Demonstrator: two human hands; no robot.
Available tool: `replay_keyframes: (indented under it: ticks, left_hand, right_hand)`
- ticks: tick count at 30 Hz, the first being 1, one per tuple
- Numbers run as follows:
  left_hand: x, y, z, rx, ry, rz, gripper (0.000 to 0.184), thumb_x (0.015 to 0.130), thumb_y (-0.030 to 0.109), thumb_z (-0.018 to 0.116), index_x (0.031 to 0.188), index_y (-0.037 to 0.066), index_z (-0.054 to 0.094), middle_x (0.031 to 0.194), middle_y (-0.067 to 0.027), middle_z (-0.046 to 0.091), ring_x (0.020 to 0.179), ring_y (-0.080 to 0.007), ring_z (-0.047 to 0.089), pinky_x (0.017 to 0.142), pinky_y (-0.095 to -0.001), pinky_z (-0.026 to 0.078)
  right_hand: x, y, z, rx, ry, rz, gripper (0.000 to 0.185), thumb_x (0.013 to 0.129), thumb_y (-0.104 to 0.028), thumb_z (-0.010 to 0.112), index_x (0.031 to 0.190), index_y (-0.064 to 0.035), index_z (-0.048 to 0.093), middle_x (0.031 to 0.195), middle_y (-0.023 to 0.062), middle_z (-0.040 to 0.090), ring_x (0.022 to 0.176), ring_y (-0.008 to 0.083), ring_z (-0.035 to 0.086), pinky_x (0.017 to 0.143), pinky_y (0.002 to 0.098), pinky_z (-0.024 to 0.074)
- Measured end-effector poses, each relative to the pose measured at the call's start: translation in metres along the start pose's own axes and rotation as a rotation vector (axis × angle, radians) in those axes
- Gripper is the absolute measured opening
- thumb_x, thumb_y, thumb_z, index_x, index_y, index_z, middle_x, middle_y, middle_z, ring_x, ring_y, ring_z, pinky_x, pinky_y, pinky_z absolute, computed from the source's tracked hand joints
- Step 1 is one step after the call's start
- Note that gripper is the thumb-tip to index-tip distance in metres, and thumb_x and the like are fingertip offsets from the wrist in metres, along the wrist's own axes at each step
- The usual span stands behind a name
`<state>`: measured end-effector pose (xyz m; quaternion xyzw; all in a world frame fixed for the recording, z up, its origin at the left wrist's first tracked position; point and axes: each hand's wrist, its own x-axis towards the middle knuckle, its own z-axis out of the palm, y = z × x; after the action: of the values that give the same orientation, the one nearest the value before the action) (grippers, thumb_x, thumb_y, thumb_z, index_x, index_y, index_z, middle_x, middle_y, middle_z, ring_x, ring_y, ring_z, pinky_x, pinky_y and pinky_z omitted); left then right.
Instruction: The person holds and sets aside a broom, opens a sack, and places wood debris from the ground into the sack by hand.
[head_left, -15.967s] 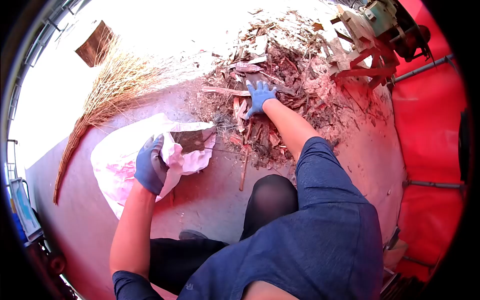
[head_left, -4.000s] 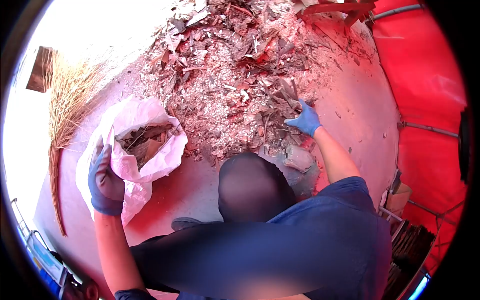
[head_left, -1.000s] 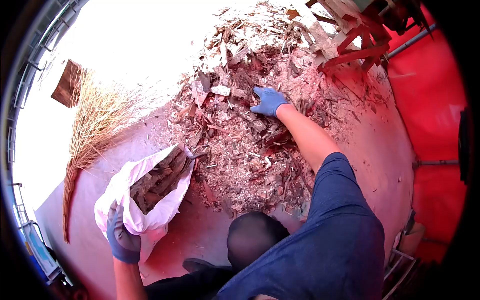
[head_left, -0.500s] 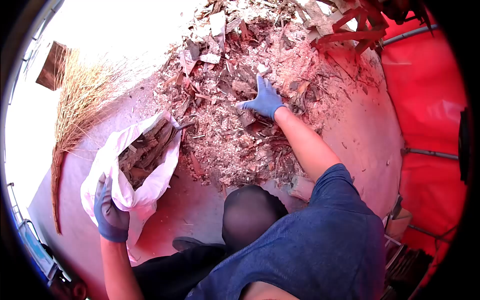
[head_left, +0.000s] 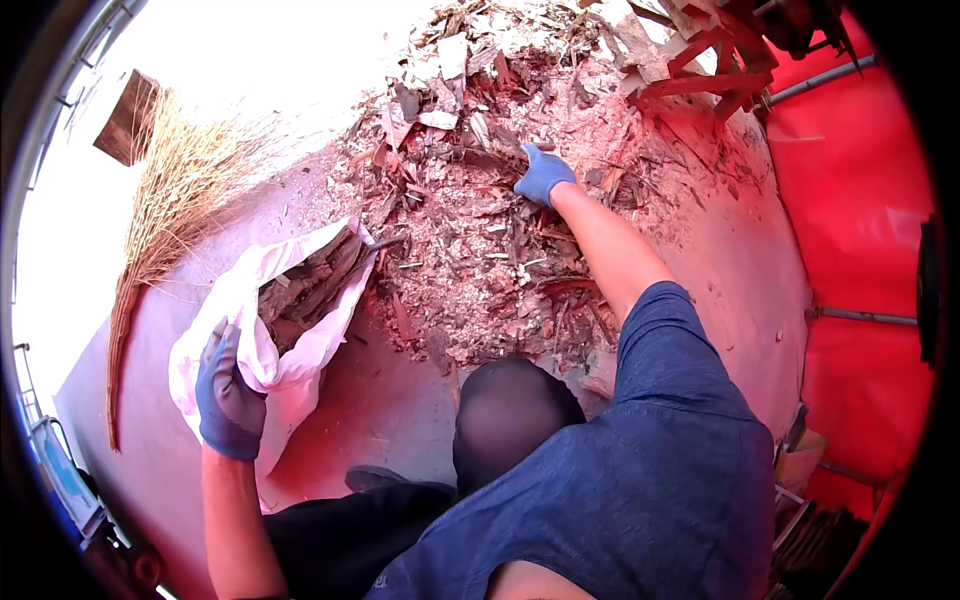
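Observation:
My left hand, in a blue-grey glove, grips the rim of a white sack. The sack's mouth gapes, and rough brown pieces of wood or bark fill it. One dark stick pokes out at its upper right corner. My right hand, gloved in blue, reaches into a wide heap of wood debris. Its fingers are drawn together at dark bark pieces in the heap, and whatever they hold is hidden.
A straw broom lies to the left beside a brown wooden block. Reddish slats stand at the upper right, near a red tarp wall with metal poles. My knee is just below the heap.
My right hand has gone from spread fingers to drawn-together ones and shifted slightly up and right over the heap. My left hand keeps hold of the sack. The view has shifted slightly.

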<state>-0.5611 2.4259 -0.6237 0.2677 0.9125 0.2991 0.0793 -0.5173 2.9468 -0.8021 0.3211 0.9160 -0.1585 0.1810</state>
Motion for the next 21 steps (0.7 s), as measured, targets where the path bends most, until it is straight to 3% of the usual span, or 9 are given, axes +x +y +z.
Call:
replay_keyframes:
  ticks: [1, 3, 5, 9, 12, 13, 17, 19, 21]
  left_hand:
    - [-0.003, 0.0, -0.001, 0.067, -0.003, 0.01, 0.043, 0.082, -0.008, 0.055, 0.125, -0.004, 0.055, 0.132, -0.0225, 0.052, 0.123, -0.0342, 0.05, 0.105, -0.0394, 0.037]
    - [-0.006, 0.003, -0.001, -0.772, -0.117, -0.245, 0.041, 0.086, 0.001, 0.057, 0.127, -0.004, 0.051, 0.124, -0.0128, 0.055, 0.112, -0.023, 0.053, 0.098, -0.0335, 0.041]
    - [0.004, 0.017, -0.003, -1.197, -0.184, -0.596, 0.042, 0.088, 0.011, 0.058, 0.126, -0.003, 0.049, 0.113, -0.0074, 0.057, 0.101, -0.0146, 0.055, 0.09, -0.0288, 0.044]
    - [0.012, 0.022, 0.001, -1.084, -0.152, -0.527, 0.042, 0.091, 0.013, 0.056, 0.126, -0.008, 0.047, 0.114, -0.0111, 0.058, 0.105, -0.0171, 0.055, 0.092, -0.0287, 0.044]
    - [0.008, -0.01, 0.018, -0.467, -0.106, -0.145, 0.033, 0.09, 0.004, 0.054, 0.123, -0.004, 0.054, 0.125, -0.0172, 0.055, 0.117, -0.0225, 0.052, 0.1, -0.0326, 0.042]
    - [0.007, -0.024, 0.026, -0.211, -0.038, -0.005, 0.032, 0.09, -0.001, 0.054, 0.121, -0.002, 0.057, 0.129, -0.0196, 0.054, 0.121, -0.0244, 0.05, 0.102, -0.034, 0.041]
    - [0.011, 0.009, 0.02, -0.207, 0.003, 0.1, 0.029, 0.089, -0.002, 0.053, 0.118, -0.002, 0.058, 0.126, -0.0196, 0.055, 0.118, -0.0262, 0.052, 0.1, -0.0348, 0.041]
    - [0.018, 0.024, 0.029, -0.503, -0.017, 0.067, 0.025, 0.091, -0.001, 0.051, 0.114, -0.004, 0.059, 0.123, -0.019, 0.057, 0.114, -0.0281, 0.054, 0.097, -0.0348, 0.042]
    - [0.005, 0.04, 0.022, -0.458, -0.01, 0.135, 0.027, 0.092, 0.0, 0.05, 0.117, -0.005, 0.058, 0.126, -0.021, 0.054, 0.116, -0.0302, 0.053, 0.099, -0.0358, 0.041]
  right_hand:
    - [0.0, 0.005, -0.004, 0.044, 0.019, 0.013, 0.085, 0.066, -0.031, 0.07, 0.142, -0.0128, 0.037, 0.123, 0.0227, 0.059, 0.113, 0.0339, 0.058, 0.097, 0.0395, 0.0454]
    - [-0.015, 0.006, -0.017, 0.158, 0.079, 0.008, 0.085, 0.064, -0.032, 0.071, 0.14, -0.0095, 0.041, 0.123, 0.0227, 0.058, 0.112, 0.0342, 0.058, 0.097, 0.0378, 0.0456]
    - [-0.026, 0.005, -0.026, 0.223, 0.141, -0.05, 0.087, 0.064, -0.034, 0.073, 0.139, -0.0056, 0.041, 0.122, 0.0221, 0.059, 0.111, 0.0332, 0.059, 0.096, 0.0371, 0.0457]
    - [-0.082, -0.046, -0.053, 0.34, 0.088, -0.328, 0.085, 0.066, -0.03, 0.076, 0.135, 0.0038, 0.042, 0.114, 0.0195, 0.064, 0.103, 0.0283, 0.064, 0.094, 0.0335, 0.0476]
    - [-0.133, -0.118, -0.052, 0.239, 0.045, -0.539, 0.082, 0.066, -0.032, 0.076, 0.136, -0.005, 0.044, 0.107, 0.0197, 0.066, 0.102, 0.0284, 0.064, 0.094, 0.0364, 0.0476]
    - [-0.148, -0.147, -0.053, 0.343, -0.188, -0.536, 0.08, 0.067, -0.033, 0.075, 0.136, -0.0075, 0.045, 0.109, 0.0203, 0.065, 0.102, 0.0294, 0.064, 0.093, 0.0379, 0.0475]
    - [-0.156, -0.254, -0.006, -0.018, -0.261, -0.984, 0.074, 0.069, -0.036, 0.07, 0.134, -0.0106, 0.045, 0.118, 0.0199, 0.061, 0.109, 0.0331, 0.06, 0.095, 0.0413, 0.0457]
    - [-0.139, -0.315, 0.045, -0.19, -0.339, -1.192, 0.055, 0.074, -0.042, 0.066, 0.118, -0.01, 0.06, 0.111, 0.0175, 0.065, 0.101, 0.0294, 0.063, 0.09, 0.0379, 0.0466]
    - [-0.143, -0.362, 0.044, -0.025, -0.347, -1.139, 0.03, 0.069, -0.036, 0.071, 0.087, -0.012, 0.073, 0.09, 0.0126, 0.07, 0.078, 0.0227, 0.065, 0.076, 0.0353, 0.0507]
